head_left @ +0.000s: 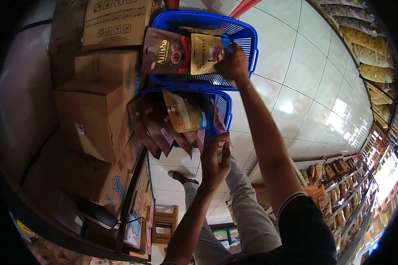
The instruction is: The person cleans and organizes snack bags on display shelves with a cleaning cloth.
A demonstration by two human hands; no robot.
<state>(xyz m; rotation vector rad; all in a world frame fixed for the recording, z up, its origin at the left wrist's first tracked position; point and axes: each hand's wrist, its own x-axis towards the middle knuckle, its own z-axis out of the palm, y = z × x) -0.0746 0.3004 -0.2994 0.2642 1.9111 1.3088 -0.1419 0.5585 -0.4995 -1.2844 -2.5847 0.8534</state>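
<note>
Two blue plastic baskets stand one beyond the other. Over the far basket (247, 26), my right hand (233, 64) is closed on the bottom edge of a gold Choco Lava pouch (204, 54). Beside that pouch lies a brown Ailisha pouch (167, 51). Several brown pouches (152, 119) and another gold pouch (185, 112) with a blue patch fill the nearer basket (227, 106). My left hand (216, 163) is at this basket's near right corner, its fingers bent against a brownish-pink pouch (224, 138); whether they grip it is unclear.
Cardboard boxes (90, 119) are stacked on the left, with a dark rack edge (135, 194) below them. Shelves of packaged goods (345, 198) line the right side, and more bags (367, 53) are at the upper right. A woven stool (166, 225) stands near my legs on the tiled floor.
</note>
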